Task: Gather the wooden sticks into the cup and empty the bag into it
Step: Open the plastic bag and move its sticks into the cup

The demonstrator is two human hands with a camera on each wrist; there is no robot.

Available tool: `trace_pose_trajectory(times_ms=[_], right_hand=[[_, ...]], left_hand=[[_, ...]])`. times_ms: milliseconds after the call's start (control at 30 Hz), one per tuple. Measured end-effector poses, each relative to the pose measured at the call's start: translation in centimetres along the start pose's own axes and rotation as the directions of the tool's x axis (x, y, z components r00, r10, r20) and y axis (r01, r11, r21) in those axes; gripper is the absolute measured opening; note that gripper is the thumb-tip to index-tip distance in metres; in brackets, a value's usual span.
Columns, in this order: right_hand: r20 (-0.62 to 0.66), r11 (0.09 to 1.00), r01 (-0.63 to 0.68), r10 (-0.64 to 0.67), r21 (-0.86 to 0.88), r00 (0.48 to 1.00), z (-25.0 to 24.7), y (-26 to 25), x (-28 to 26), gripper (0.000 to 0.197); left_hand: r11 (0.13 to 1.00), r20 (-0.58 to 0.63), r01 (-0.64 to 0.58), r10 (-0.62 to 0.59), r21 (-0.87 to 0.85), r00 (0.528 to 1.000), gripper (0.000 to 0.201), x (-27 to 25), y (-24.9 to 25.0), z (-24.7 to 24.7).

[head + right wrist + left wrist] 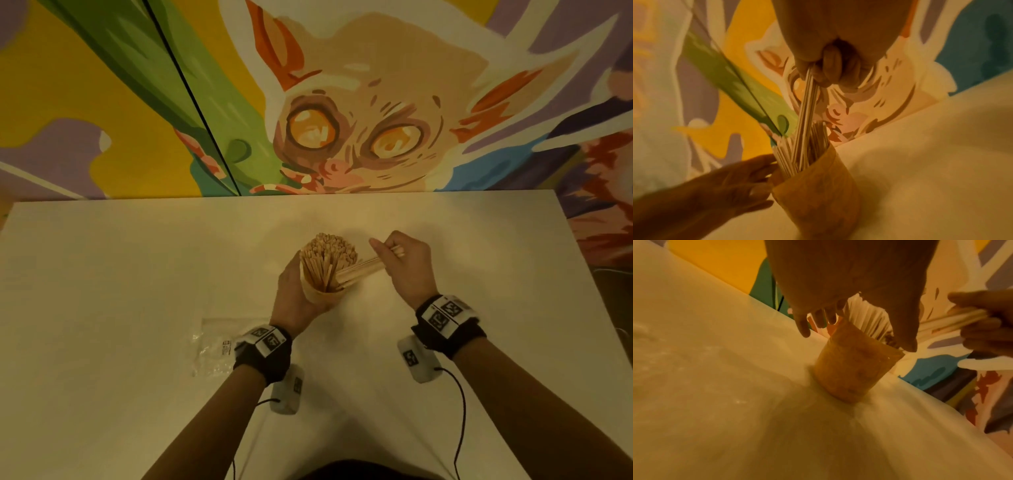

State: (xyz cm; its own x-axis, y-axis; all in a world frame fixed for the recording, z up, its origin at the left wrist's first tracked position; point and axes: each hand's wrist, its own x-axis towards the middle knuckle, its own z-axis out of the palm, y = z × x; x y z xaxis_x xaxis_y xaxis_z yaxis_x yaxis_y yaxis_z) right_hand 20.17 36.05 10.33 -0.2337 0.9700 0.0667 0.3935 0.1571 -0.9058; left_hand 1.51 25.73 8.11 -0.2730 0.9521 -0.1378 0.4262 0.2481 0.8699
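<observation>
A tan paper cup point(322, 294) stands tilted on the white table point(137, 274), packed with wooden sticks point(327, 253). My left hand point(293, 294) wraps round the cup's left side; in the left wrist view its fingers point(803, 324) reach past the cup point(855, 369). My right hand point(400, 263) pinches a small bundle of sticks point(363, 269) whose lower ends are inside the cup mouth. In the right wrist view the fingers point(830, 69) grip that bundle point(807, 105) above the cup point(818, 186). A clear plastic bag point(215, 346) lies flat by my left wrist.
A painted wall point(342, 102) rises right behind the table's far edge. The table's right edge point(582, 274) is close to my right hand. Black cables point(462, 411) run from both wrists toward my body.
</observation>
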Motion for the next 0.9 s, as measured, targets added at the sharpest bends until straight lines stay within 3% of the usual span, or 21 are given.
trace_pose_trajectory(times_ms=[67,133,200,333,433,567,667,767,833,900], right_hand=[[0.088,0.983,0.134,-0.123,-0.128,0.988,1.0,0.0,0.6,0.036],[0.215,0.892,0.315,-0.255,-0.323,0.943,2.2,-0.4,0.6,0.036],[0.354,0.735,0.506,-0.374,-0.450,0.858,3.6,-0.6,0.3,0.033],[0.609,0.471,0.779,-0.493,-0.414,0.622,6.1,-0.2,-0.3,0.034],[0.665,0.306,0.841,-0.516,-0.446,0.540,6.5,-0.2,-0.2,0.035],[0.677,0.276,0.813,-0.453,-0.513,0.581,6.9,-0.8,0.4,0.035],[0.592,0.431,0.718,-0.408,-0.546,0.695,7.4,-0.5,1.1,0.035],[0.530,0.529,0.571,-0.246,-0.628,0.811,8.4,-0.5,1.7,0.050],[0.517,0.554,0.487,-0.117,-0.675,0.848,9.5,-1.0,1.8,0.062],[0.522,0.551,0.455,-0.039,-0.700,0.852,10.5,-1.6,1.6,0.065]], left_hand=[[0.999,0.032,0.038,-0.038,-0.004,0.999,0.098,1.2,-1.4,1.2],[0.994,0.031,0.101,-0.100,-0.038,0.995,0.110,1.9,-2.7,2.2],[0.991,0.023,0.124,-0.123,-0.056,0.992,0.114,2.3,-3.4,3.0],[0.991,0.035,0.109,-0.107,-0.077,0.994,0.108,2.5,-4.1,3.2],[0.994,0.028,0.105,-0.104,-0.040,0.994,0.099,2.4,-4.8,3.5],[0.995,-0.013,0.094,-0.095,-0.034,0.995,0.091,2.2,-5.0,3.9],[0.997,-0.039,0.064,-0.065,-0.035,0.997,0.092,1.9,-4.6,3.8],[0.999,-0.052,0.043,-0.043,-0.003,0.998,0.093,1.6,-4.2,3.9],[0.999,-0.037,0.021,-0.019,0.047,0.999,0.093,1.7,-4.2,3.9],[0.997,-0.015,0.007,-0.006,0.082,1.000,0.085,1.9,-4.1,3.9]])
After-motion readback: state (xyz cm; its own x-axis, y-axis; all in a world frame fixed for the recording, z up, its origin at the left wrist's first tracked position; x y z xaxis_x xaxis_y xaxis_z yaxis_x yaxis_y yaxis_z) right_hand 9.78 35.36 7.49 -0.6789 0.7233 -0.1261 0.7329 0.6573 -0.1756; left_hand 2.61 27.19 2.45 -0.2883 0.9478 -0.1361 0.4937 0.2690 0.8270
